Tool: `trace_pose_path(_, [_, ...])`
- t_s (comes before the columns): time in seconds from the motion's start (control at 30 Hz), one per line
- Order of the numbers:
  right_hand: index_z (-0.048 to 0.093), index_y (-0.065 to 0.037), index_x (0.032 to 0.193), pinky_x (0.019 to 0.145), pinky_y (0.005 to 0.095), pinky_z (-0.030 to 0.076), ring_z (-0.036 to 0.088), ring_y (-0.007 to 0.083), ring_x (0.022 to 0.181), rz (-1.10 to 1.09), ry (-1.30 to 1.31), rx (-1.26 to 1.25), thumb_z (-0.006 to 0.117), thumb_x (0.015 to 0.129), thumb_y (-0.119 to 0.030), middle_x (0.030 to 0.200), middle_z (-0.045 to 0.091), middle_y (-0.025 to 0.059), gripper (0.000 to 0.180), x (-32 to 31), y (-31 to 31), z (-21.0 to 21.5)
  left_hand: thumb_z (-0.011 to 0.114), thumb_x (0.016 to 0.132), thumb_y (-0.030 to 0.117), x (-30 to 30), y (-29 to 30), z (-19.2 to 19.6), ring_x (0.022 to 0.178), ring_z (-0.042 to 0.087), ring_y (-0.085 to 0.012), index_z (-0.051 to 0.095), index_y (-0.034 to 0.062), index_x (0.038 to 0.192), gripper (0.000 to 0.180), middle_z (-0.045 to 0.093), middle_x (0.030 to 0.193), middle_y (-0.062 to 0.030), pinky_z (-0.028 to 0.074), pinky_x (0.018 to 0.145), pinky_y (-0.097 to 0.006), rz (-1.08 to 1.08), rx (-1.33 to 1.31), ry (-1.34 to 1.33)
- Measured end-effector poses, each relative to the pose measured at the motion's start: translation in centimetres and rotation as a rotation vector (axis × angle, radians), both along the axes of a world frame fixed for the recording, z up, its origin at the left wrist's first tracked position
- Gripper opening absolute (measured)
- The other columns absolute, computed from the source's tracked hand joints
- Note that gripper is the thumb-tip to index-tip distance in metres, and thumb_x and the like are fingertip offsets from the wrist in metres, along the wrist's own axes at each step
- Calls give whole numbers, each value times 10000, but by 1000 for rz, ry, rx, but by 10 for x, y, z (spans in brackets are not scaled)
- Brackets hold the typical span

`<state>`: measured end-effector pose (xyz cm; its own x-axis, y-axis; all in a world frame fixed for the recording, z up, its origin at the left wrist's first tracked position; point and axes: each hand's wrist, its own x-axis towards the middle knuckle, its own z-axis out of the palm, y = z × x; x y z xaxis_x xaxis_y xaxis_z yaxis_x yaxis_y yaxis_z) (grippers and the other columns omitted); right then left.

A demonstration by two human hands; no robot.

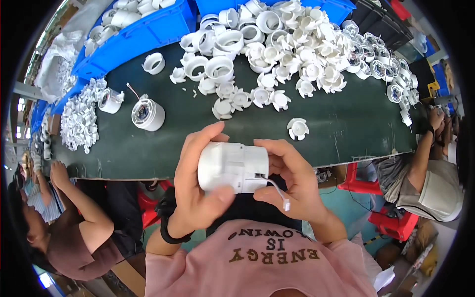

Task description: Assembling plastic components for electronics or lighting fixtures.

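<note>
A white cylindrical plastic housing (228, 163) lies sideways between my two hands, just off the table's near edge. Fingers of my left hand (192, 185) wrap its wider left end, with the thumb along the lower side. My right hand (300, 184) grips the narrower right end between thumb and fingers. From a notch there a short white cable (274, 185) hangs out, ending in a small white plug (286, 205). What is inside the housing is hidden. Beyond my hands, a white finned cap (298, 128) sits alone on the dark green table (257, 121).
White rings and finned caps (311, 69) are heaped at the back, before blue bins (143, 37). Small white clips (79, 119) form a pile at left, near two wired round units (148, 115). Clear-faced units (378, 68) fill the far right. Co-workers (79, 218) sit at both sides.
</note>
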<state>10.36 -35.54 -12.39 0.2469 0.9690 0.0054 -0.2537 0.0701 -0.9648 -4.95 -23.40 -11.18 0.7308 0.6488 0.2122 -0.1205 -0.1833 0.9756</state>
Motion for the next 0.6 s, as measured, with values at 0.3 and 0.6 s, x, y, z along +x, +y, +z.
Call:
trace_pose_path(0.3, [444,15,1284,799,271,472,571,130,969,121,-134,-38,711,821,-87,1085,524,66,544,-5,-8,0,494,919,462,0,-16,-30,850,568,-257,538,-66,1128,570,560,1013,-191,470,719,-347,110,319,-75])
trace_pose_path(0.6, [454,29,1223,736,263,480,579,113,913,124,-163,-113,684,842,-54,1048,545,79,453,0,2,8,674,807,431,8,2,-26,948,538,-281,496,-34,1185,625,528,1044,-177,462,798,-376,33,542,-61])
